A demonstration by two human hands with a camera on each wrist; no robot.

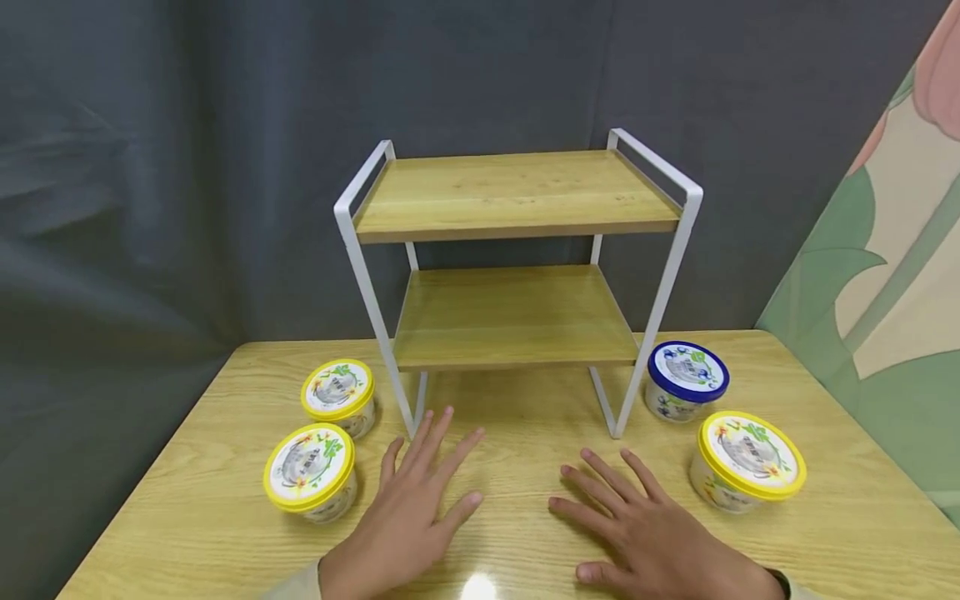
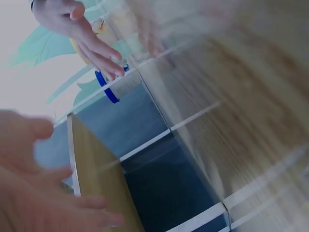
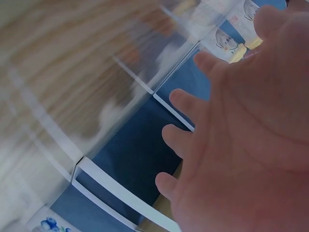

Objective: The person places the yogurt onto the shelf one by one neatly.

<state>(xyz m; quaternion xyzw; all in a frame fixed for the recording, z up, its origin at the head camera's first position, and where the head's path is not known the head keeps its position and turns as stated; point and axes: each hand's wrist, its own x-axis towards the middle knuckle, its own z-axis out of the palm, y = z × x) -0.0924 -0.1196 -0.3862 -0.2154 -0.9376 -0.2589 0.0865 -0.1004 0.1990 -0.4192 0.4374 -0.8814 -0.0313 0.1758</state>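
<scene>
In the head view my left hand [image 1: 408,508] is spread over the table's front part, fingers apart and holding nothing. To its left are two round tubs with yellow lids, a nearer one [image 1: 310,468] and a farther one [image 1: 339,392]. My right hand [image 1: 637,529] is likewise spread, palm down, with nothing in it. Beyond it at the right stand another yellow-lidded tub [image 1: 750,458] and a blue-lidded tub [image 1: 686,375]. The left wrist view shows the left hand [image 2: 43,188] with fingers extended; the right palm [image 3: 241,135] fills much of the right wrist view.
A two-tier wooden shelf [image 1: 517,196] with a white metal frame [image 1: 667,283] stands at the table's back middle. Its lower board [image 1: 517,317] bears nothing. Behind hangs a dark curtain [image 1: 480,75]; a floral panel [image 1: 885,275] borders the right side. The wooden table [image 1: 187,508] reflects light.
</scene>
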